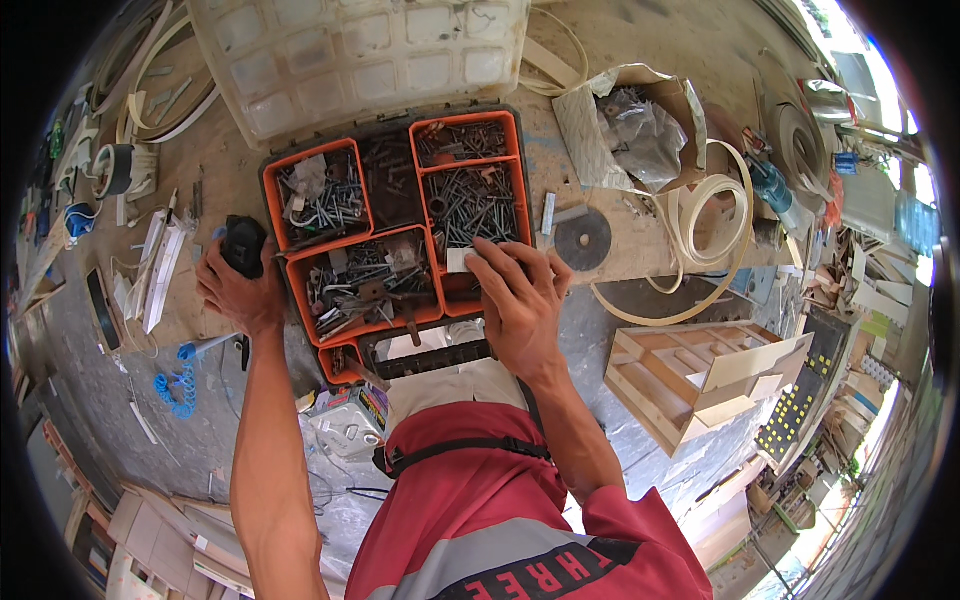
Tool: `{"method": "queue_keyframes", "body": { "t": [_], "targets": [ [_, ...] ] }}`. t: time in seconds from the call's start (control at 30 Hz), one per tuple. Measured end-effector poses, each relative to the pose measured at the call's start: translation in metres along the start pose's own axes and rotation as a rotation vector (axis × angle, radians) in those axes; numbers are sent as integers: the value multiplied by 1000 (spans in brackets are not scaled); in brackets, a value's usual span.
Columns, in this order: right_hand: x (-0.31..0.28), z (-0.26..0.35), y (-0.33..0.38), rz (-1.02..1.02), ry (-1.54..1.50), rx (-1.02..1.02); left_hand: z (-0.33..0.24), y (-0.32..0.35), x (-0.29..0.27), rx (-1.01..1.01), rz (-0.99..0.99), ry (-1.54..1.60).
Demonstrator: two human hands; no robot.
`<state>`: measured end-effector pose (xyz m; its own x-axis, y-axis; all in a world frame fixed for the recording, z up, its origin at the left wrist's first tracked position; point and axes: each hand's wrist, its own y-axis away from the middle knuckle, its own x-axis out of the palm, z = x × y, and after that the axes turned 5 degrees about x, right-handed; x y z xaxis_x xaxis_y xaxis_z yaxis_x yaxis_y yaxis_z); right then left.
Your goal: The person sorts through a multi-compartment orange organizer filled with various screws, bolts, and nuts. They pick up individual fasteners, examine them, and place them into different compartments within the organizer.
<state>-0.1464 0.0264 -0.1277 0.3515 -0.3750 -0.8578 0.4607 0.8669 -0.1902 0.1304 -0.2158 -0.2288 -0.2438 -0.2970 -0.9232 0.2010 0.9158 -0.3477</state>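
Orange screw bin sits at frame centre, long axis up-frame, directly ahead of the right hand, whose spread fingers rest on its lower edge, holding nothing visible. Left hand, further left, grips a black tool.

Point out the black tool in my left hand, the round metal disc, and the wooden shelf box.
black tool (243,243), head view, on its top end.
round metal disc (583,239), head view, near its centre.
wooden shelf box (690,380), head view, on its front frame.
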Motion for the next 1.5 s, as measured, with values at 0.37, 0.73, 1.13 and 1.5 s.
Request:
{"method": "queue_keyframes", "body": {
  "t": [0.37,0.73,1.13,1.5],
  "targets": [
    [-7,-12,3,-179,-91,-45,0,0,-1,16,-9,14],
    [-17,-14,-3,-119,-73,-51,-4,-1,-4,4,9,-9],
    [-10,-6,-20,-24,-91,-24,-3,0,-4,-7,24,7],
    [5,0,-69,132,148,-43,-6,-2,-7,-13,25,-3]
  ]
}}
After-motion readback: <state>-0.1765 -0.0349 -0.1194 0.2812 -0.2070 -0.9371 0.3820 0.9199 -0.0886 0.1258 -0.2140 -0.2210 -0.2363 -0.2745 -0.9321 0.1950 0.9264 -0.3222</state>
